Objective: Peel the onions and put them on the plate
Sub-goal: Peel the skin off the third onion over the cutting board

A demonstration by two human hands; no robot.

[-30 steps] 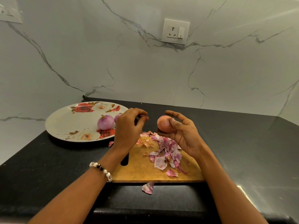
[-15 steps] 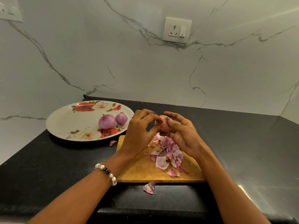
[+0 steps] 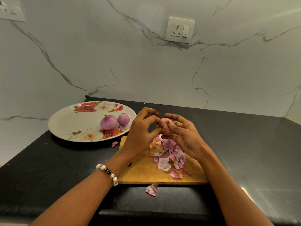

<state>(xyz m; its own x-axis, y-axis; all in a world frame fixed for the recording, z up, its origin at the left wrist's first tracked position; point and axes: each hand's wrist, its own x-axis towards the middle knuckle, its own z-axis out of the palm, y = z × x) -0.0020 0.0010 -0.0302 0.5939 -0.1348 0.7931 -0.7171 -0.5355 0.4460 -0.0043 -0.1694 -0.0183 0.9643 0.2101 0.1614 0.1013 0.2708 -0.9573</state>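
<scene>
Peeling onion (image 3: 166,127) 3: right hand (image 3: 185,137) grip cradles it, left hand (image 3: 141,132) grip pinches skin; next, strip onto cutting board (image 3: 143,175).

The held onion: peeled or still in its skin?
Still skinned, at least partly: the onion shows orange-brown papery skin, unlike the two purple peeled onions on the plate. Both hands pinch it.

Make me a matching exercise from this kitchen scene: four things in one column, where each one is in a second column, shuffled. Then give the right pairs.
Things
1. two peeled onions
2. unpeeled onion
3. pile of onion skins
4. stray skin piece

Places
A. on the chopping board
B. on the black counter, in front of the board
C. on the floral plate
D. held between the left hand and right hand

Pairs: 1-C, 2-D, 3-A, 4-B
</scene>
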